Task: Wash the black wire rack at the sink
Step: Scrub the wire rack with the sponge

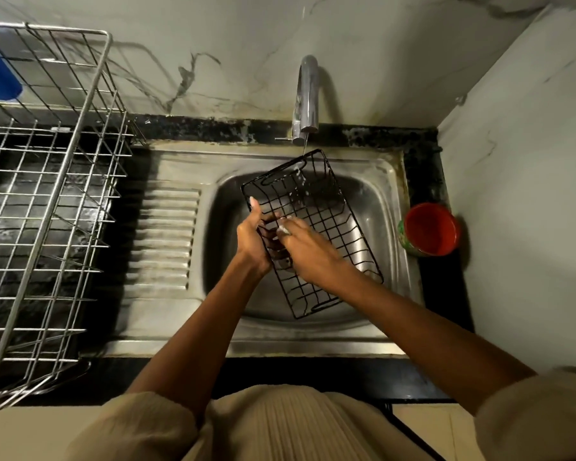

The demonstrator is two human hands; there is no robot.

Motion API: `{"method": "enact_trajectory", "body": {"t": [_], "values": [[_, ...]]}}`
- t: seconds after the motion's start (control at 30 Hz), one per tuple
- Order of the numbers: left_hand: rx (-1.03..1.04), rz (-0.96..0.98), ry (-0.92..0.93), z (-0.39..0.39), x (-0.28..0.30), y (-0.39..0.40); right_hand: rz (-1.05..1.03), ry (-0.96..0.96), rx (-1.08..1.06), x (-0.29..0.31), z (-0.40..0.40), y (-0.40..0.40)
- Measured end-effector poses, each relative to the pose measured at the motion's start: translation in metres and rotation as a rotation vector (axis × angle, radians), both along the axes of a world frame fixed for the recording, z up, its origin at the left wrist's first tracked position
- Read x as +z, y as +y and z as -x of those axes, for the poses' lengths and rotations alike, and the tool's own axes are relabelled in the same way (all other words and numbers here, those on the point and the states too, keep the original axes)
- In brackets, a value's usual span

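Black wire rack [316,227] held tilted over the sink [393,181], water striking its far end; left hand [253,237] grips its edge, right hand [300,247] fingers rest inside, loosely curled

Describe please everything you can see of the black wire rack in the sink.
The black wire rack is a shallow rectangular basket of thin dark wire, with a grid floor and low sides. It is held tilted over the steel sink bowl, its far end under the tap, where a thin stream of water splashes on it. The left hand grips its left edge; the right hand lies on the grid, with something pale at the fingers.
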State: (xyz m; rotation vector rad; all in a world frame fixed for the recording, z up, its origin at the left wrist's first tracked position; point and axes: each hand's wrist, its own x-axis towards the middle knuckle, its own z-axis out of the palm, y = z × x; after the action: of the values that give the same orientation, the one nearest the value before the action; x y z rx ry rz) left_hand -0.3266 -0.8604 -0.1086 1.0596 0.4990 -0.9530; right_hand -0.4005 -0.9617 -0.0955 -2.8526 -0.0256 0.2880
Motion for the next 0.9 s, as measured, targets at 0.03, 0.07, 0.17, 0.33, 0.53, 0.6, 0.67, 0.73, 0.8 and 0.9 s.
{"method": "enact_trajectory", "body": {"t": [0.03,0.07,0.17,0.33,0.53,0.6,0.67,0.73,0.8,0.9], "values": [[0.003,0.013,-0.001,0.001,-0.004,0.001,0.054,-0.033,-0.013,0.000,0.000,-0.003],[0.008,0.026,-0.002,0.002,-0.007,0.001,0.107,-0.064,-0.049,0.001,-0.001,-0.007],[0.056,0.047,0.029,0.011,-0.010,-0.002,0.197,-0.102,-0.276,0.006,-0.010,-0.023],[0.040,0.063,0.053,0.020,-0.016,-0.009,0.050,-0.095,-0.358,-0.004,-0.010,-0.011],[0.034,-0.014,0.040,0.022,-0.015,-0.004,0.111,-0.068,0.011,-0.016,-0.001,-0.018],[-0.019,0.008,0.016,0.026,-0.012,-0.003,0.136,-0.102,-0.168,-0.014,-0.010,-0.036],[-0.052,-0.001,-0.014,0.029,-0.006,-0.006,0.169,-0.134,-0.350,-0.016,-0.017,-0.045],[-0.095,0.011,-0.053,0.034,-0.004,-0.012,0.104,-0.119,-0.342,-0.017,-0.019,-0.031],[-0.087,0.014,-0.041,0.037,-0.003,-0.017,-0.020,-0.087,-0.214,-0.020,-0.015,-0.014],[-0.095,0.002,-0.041,0.038,-0.007,-0.012,0.009,-0.047,-0.107,-0.020,-0.013,-0.023]]}}
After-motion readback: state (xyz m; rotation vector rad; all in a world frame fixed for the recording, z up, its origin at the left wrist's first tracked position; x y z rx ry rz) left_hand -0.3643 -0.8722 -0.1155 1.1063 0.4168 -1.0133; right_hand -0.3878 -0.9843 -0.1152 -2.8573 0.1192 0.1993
